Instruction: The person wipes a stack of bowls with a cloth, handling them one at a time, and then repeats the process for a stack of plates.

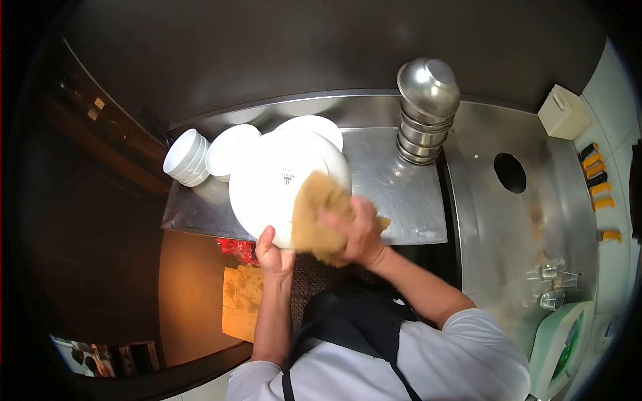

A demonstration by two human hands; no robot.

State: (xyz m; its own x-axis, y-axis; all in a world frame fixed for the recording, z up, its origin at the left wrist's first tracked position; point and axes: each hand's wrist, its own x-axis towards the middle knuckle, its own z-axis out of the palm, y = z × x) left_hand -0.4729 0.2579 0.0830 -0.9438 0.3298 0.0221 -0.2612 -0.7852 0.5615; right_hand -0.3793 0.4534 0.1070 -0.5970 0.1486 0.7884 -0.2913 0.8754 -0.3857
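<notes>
A large white plate is tilted up over the steel counter, with a small dark mark on the face toward me. My left hand grips its lower rim, thumb on the near face and the other fingers mostly hidden behind. In my right hand is a tan cloth, bunched up and lying over the plate's right side; hand and cloth are slightly blurred. Behind the held plate are another white plate, a white bowl and a stack of white bowls.
Stacked metal bowls stand at the back of the steel counter. The right-hand counter has a dark oval hole and several glasses. Orange-handled tools line the right wall. Cardboard lies below on the left.
</notes>
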